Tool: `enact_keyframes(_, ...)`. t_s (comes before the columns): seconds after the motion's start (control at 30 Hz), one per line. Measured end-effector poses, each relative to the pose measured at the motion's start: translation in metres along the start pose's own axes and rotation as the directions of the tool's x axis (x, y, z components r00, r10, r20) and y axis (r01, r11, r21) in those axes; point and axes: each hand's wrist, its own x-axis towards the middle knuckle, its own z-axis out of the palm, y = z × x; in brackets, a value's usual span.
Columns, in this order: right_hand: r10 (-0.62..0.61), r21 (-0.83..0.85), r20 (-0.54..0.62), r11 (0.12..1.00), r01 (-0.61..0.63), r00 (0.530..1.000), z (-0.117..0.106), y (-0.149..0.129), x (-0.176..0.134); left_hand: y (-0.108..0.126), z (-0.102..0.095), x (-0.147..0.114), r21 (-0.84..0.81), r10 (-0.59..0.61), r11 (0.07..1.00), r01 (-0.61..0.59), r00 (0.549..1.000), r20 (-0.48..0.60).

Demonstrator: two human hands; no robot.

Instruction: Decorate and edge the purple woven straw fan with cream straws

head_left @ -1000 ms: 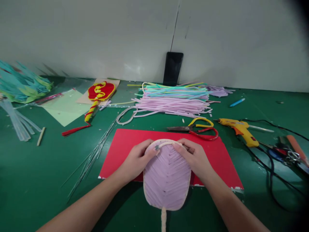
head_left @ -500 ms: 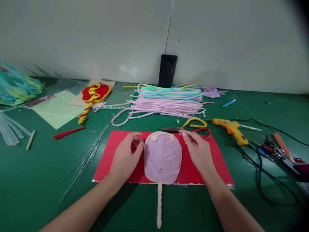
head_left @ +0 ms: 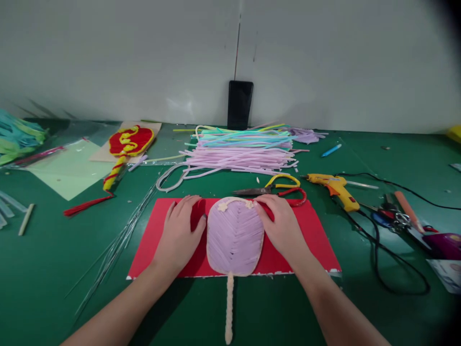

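Observation:
A lilac hand fan [head_left: 236, 240] with a pale rim lies on a red board [head_left: 309, 250], its fuzzy cream handle [head_left: 229, 307] reaching past the board's front edge. Two small cream flowers, one at the left [head_left: 223, 206] and one at the right [head_left: 249, 204], sit near its top. My left hand [head_left: 182, 230] rests on the board just left of the fan, fingers outstretched and holding nothing. At the upper right rim, my right hand [head_left: 279, 223] has its fingertips closed against the fan beside the right flower. Scissors [head_left: 273, 188] with yellow and red handles lie just behind that hand.
Pipe cleaners [head_left: 241, 151] lie heaped behind the board, before a phone [head_left: 240, 105] against the wall. A yellow glue gun [head_left: 334, 190] and its black cord are on the right. Thin wires [head_left: 122, 235] and a red-and-yellow fan [head_left: 131, 141] lie left.
My right fingertips have come down and inward to the fan's upper right rim. The left hand has flattened out onto the board. The whole view has shifted slightly.

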Motion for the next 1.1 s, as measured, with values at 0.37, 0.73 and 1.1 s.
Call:
enact_keyframes(0.37,0.049,-0.014,-0.073,0.999,-0.051,0.996,-0.0007,-0.0042,-0.0005,0.0003,0.0027,-0.0043,-0.011,0.036,0.999,-0.036,0.999,-0.029)
enact_keyframes(0.73,0.137,-0.055,-0.130,0.988,-0.145,0.982,0.0002,-0.0023,-0.0016,0.0027,0.0011,-0.0038,-0.017,0.024,1.000,-0.025,0.999,-0.023)
enact_keyframes(1.1,0.087,-0.022,-0.109,0.996,-0.090,0.990,0.0033,0.0018,-0.0014,0.0030,0.0004,-0.0045,-0.015,0.028,0.999,-0.029,0.999,-0.019)
